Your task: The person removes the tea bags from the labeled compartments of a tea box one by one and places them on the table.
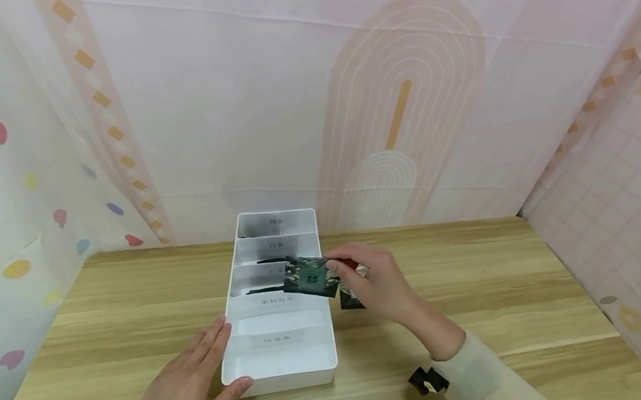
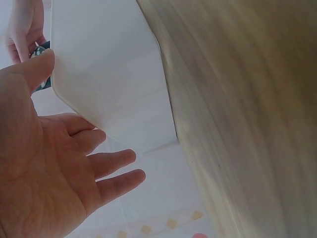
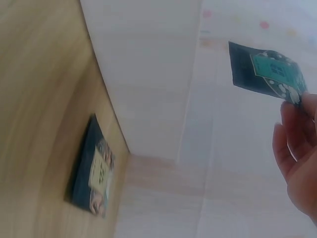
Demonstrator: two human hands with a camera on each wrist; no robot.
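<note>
My right hand point(image 1: 376, 281) pinches the edge of a small dark packet with a green label point(image 1: 310, 277), likely a tea sachet, above the right rim of a white divided box point(image 1: 286, 383). In the right wrist view the same packet point(image 3: 270, 72) hangs by one end between thumb and fingers. The left hand point(image 1: 183, 386) rests against the box's near left corner, thumb on the rim and fingers along the side. Another dark packet, with a cream label point(image 3: 99, 171), lies on the table right of the box, partly behind my right hand in the head view.
Printed labels mark the box's several compartments; dark packet edges point(image 1: 265, 290) show in some of the farther ones. The wooden table point(image 1: 462, 275) meets a patterned cloth wall point(image 1: 224, 138) just behind the box. A small black object point(image 1: 428, 381) sits by the right cuff.
</note>
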